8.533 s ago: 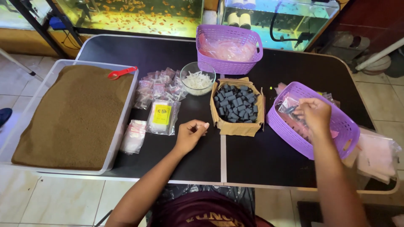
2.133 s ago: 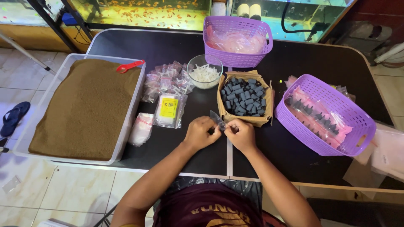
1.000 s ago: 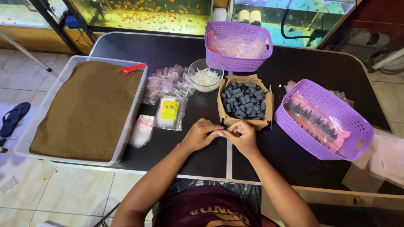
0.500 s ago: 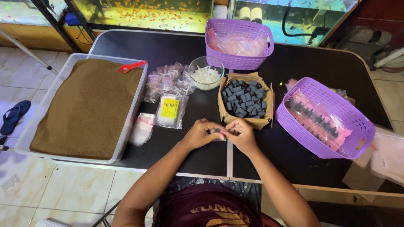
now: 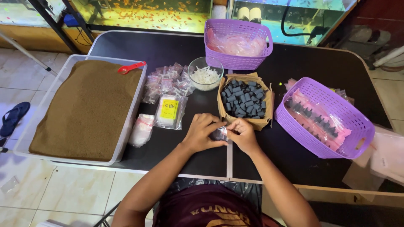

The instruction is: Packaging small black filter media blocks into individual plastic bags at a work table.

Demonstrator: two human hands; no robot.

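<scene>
My left hand [image 5: 201, 133] and my right hand [image 5: 243, 134] meet over the black table [image 5: 168, 50], just in front of a cardboard box of small dark grey cylinders [image 5: 244, 100]. Both hands pinch a small clear plastic bag [image 5: 219, 133] between them; what is inside is hidden by my fingers. A purple basket [image 5: 323, 116] with pink-edged filled bags lies to the right of my right hand.
A large clear tub of brown granules [image 5: 86, 108] with a red scoop [image 5: 131, 67] stands at the left. Small bags [image 5: 168, 82], a yellow-labelled packet [image 5: 169, 110], a glass bowl of white bits [image 5: 205, 74] and a second purple basket [image 5: 237, 43] lie beyond.
Earlier my right hand was in the right basket and my left lay alone on the table. Both hands have since come together on the small bag and barely moved over the last second.
</scene>
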